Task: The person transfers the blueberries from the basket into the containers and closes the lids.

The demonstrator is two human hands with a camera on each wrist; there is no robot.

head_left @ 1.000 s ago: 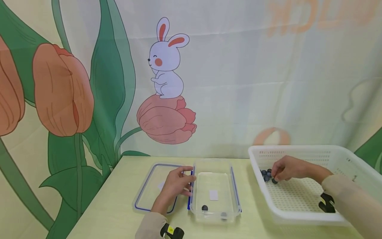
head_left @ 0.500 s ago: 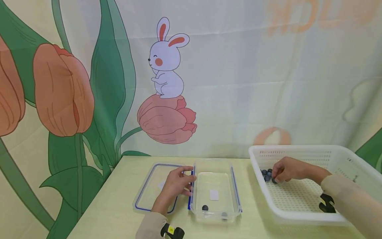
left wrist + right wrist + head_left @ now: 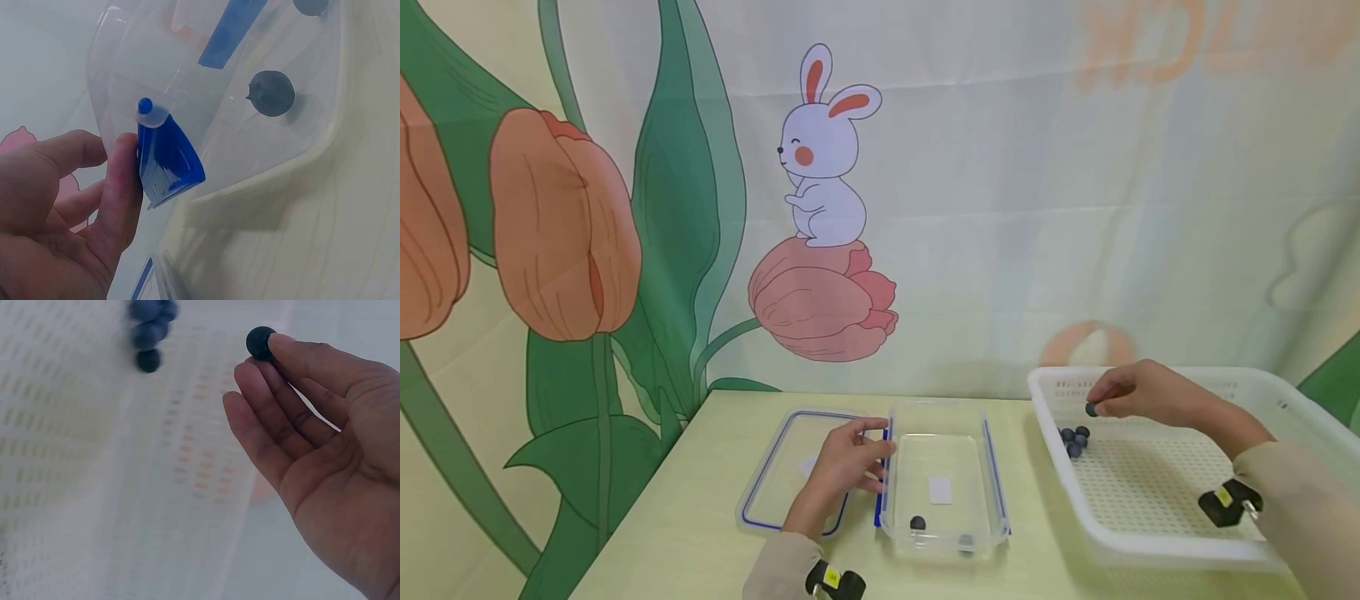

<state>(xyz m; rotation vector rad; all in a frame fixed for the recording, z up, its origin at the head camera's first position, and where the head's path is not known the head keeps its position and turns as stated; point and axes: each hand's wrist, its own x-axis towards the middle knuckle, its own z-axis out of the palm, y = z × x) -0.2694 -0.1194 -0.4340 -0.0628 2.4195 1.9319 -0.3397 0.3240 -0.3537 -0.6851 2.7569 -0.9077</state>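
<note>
My right hand (image 3: 1150, 392) pinches a blueberry (image 3: 259, 342) between thumb and fingertips, raised above the white plastic basket (image 3: 1180, 542). Several more blueberries (image 3: 1075, 442) lie clustered at the basket's left side. At the left wall of a clear plastic food container (image 3: 917, 467), my left hand (image 3: 844, 458) rests with fingers loosely bent, touching it beside a blue side clip (image 3: 169, 162). Inside the container, one blueberry (image 3: 272, 94) sits near the front left corner, and another blueberry (image 3: 966, 543) shows through the front wall.
A clear lid (image 3: 775, 483) with a blue seal lies flat left of the container, partly behind my left hand. The pale yellow table (image 3: 677, 500) meets a printed curtain (image 3: 955, 250) at the back. The basket's high rim borders the right side.
My right hand has lifted from the basket floor, moving up with the blueberry between its fingertips. The left hand and the container stay in place; the head view has shifted slightly.
</note>
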